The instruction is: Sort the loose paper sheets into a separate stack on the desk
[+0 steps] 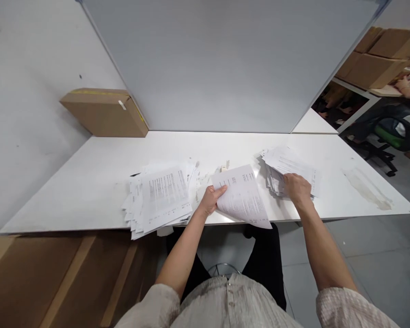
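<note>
On the white bench [99, 182], near the front edge & approx. mid-span, I had a printed sheet [242, 193] in the left grip [211, 200]: thumb on top, other fingers mostly hidden underneath, closed on the paper's L edge. Sheet was tilted & bent, near R corner hanging just past the bench edge.

Right grip [297, 187] was at the R paper pile [285, 159], fingers bent, touching its near side. Fingertips hidden from the head cam, so I couldn't tell if they'd pinched a page or were just resting. That pile was messy, sheets fanned at diff. angles, well apart from the L paper stack [166, 193]. L stack sat beyond the left grip, edges uneven, some pgs overhanging the bench front, text facing up.

Small pale block [223, 168] lay just behind the held sheet. Further back I had a grey panel [218, 68] along the rear edge, w/ a cardboard box [104, 114] in the back L corner. Far R: stacked cartons [379, 68], & next to them another person's hand [408, 86], approx. level w/ the lower ones.
</note>
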The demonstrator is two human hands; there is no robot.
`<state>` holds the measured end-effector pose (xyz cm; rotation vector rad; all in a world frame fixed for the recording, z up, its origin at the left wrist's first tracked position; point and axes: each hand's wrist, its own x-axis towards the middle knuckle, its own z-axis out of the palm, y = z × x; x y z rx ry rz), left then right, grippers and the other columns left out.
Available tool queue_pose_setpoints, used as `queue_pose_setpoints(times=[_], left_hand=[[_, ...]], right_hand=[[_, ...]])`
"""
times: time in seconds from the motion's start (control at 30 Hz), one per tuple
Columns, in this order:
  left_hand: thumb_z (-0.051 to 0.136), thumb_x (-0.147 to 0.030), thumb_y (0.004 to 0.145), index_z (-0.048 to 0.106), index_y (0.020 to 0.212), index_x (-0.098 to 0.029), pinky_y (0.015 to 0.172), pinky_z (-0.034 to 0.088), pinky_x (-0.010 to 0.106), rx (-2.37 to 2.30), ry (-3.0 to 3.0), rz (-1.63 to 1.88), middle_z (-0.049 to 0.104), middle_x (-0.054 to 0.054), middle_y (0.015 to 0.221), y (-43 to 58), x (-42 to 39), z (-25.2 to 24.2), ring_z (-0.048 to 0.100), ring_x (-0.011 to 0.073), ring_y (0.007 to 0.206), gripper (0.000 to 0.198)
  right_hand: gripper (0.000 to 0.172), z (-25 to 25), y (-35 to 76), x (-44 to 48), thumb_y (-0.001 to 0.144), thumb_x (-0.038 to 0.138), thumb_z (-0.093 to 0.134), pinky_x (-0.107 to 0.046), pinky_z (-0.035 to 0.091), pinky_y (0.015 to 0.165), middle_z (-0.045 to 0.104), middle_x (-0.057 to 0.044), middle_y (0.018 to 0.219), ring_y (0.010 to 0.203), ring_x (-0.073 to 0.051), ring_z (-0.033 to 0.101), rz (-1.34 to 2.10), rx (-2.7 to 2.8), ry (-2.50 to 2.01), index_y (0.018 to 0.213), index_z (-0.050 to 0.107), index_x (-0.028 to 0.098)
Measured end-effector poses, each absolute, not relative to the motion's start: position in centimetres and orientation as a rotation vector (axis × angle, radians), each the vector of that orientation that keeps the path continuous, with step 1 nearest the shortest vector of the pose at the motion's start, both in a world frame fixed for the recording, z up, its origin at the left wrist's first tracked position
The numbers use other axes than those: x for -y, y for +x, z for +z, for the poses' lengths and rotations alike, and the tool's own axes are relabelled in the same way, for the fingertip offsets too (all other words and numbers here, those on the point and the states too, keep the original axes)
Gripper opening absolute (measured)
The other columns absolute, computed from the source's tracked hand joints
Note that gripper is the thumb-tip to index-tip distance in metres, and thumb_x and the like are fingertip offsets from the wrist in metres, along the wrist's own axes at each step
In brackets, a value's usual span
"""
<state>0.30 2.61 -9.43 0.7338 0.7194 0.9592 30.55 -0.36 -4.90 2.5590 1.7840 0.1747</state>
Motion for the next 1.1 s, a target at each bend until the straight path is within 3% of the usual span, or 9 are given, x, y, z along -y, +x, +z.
queue_pose_setpoints(times=[0.2, 0.33, 0.43, 0.5, 0.6, 0.67, 0.73, 0.97, 1.1], left_hand=[[0.079, -0.035, 0.060, 0.070, 0.093, -0.010, 0.093, 0.044, 0.044, -0.733, 0.697, 0.978, 0.071, 0.013, 0.096, 0.4, -2.6, -9.3, 0.064, 0.0278, 0.094, 0.043], [0.078, -0.036, 0.062, 0.070, 0.094, -0.010, 0.092, 0.045, 0.043, -0.730, 0.696, 0.985, 0.071, 0.013, 0.095, 0.4, -2.7, -9.5, 0.064, 0.0278, 0.096, 0.042], [0.078, -0.036, 0.062, 0.069, 0.094, -0.009, 0.093, 0.045, 0.043, -0.712, 0.696, 0.984, 0.071, 0.013, 0.094, 0.5, -2.8, -9.5, 0.064, 0.0278, 0.096, 0.042], [0.078, -0.037, 0.061, 0.069, 0.094, -0.009, 0.092, 0.045, 0.042, -0.707, 0.696, 0.989, 0.071, 0.013, 0.093, 0.5, -2.8, -9.5, 0.064, 0.0277, 0.095, 0.044], [0.079, -0.037, 0.059, 0.069, 0.092, -0.009, 0.090, 0.046, 0.041, -0.713, 0.689, 0.993, 0.072, 0.012, 0.091, 0.6, -2.7, -9.4, 0.065, 0.0274, 0.092, 0.044], [0.079, -0.038, 0.059, 0.070, 0.090, -0.009, 0.088, 0.047, 0.041, -0.721, 0.682, 0.978, 0.072, 0.012, 0.088, 0.7, -2.6, -9.2, 0.066, 0.0270, 0.089, 0.044], [0.079, -0.041, 0.059, 0.070, 0.087, -0.009, 0.086, 0.048, 0.040, -0.732, 0.663, 0.955, 0.072, 0.011, 0.084, 0.7, -2.5, -9.0, 0.066, 0.0265, 0.086, 0.043], [0.070, -0.053, 0.066, 0.069, 0.083, -0.007, 0.087, 0.047, 0.040, -0.677, 0.677, 0.935, 0.072, 0.015, 0.088, 0.9, -2.5, -8.8, 0.065, 0.0286, 0.092, 0.049], [0.067, -0.056, 0.068, 0.069, 0.087, -0.007, 0.088, 0.046, 0.042, -0.677, 0.772, 0.889, 0.071, 0.016, 0.089, 1.0, -2.5, -9.1, 0.064, 0.0307, 0.095, 0.053]], right_hand=[[0.035, -3.8, 30.3, 0.8, 0.089, 0.029, 0.036, -0.033, 0.038, 0.061, 0.066, -0.013, 0.105, 0.089, -0.027, 0.058, 0.083, -1.775, 2.571, 0.090, 0.070, 0.019], [0.033, -0.2, 28.1, 3.0, 0.090, 0.023, 0.035, -0.033, 0.038, 0.062, 0.066, -0.014, 0.102, 0.087, -0.027, 0.057, 0.505, -1.968, 2.579, 0.091, 0.067, 0.015], [0.032, 3.9, 25.7, 5.8, 0.092, 0.033, 0.036, -0.031, 0.038, 0.058, 0.067, -0.010, 0.083, 0.074, -0.022, 0.058, 0.842, -2.154, 2.768, 0.093, 0.065, 0.017], [0.027, 6.2, 24.3, 7.4, 0.089, 0.038, 0.044, -0.032, 0.041, 0.057, 0.065, -0.007, 0.078, 0.066, -0.020, 0.057, 0.854, -2.336, 3.030, 0.094, 0.064, 0.021], [0.019, 7.3, 23.0, 8.0, 0.084, 0.041, 0.052, -0.033, 0.044, 0.058, 0.063, -0.004, 0.078, 0.067, -0.020, 0.058, 0.242, -2.608, 3.442, 0.090, 0.062, 0.026], [0.018, 6.0, 22.6, 7.1, 0.080, 0.043, 0.057, -0.031, 0.044, 0.054, 0.061, -0.002, 0.073, 0.063, -0.018, 0.056, -0.393, -2.581, 3.464, 0.081, 0.061, 0.025], [0.022, 3.6, 22.4, 5.5, 0.076, 0.044, 0.060, -0.029, 0.041, 0.053, 0.060, -0.001, 0.066, 0.059, -0.016, 0.054, -0.691, -2.429, 3.333, 0.073, 0.060, 0.022], [0.030, -3.8, 22.0, 2.4, 0.079, 0.045, 0.054, -0.029, 0.040, 0.062, 0.060, -0.004, 0.073, 0.067, -0.016, 0.052, -0.419, -2.377, 3.086, 0.062, 0.052, 0.020], [0.032, -4.9, 21.5, 2.5, 0.077, 0.048, 0.054, -0.028, 0.041, 0.060, 0.064, -0.007, 0.094, 0.071, -0.017, 0.056, -0.896, -2.351, 3.160, 0.064, 0.048, 0.020]])
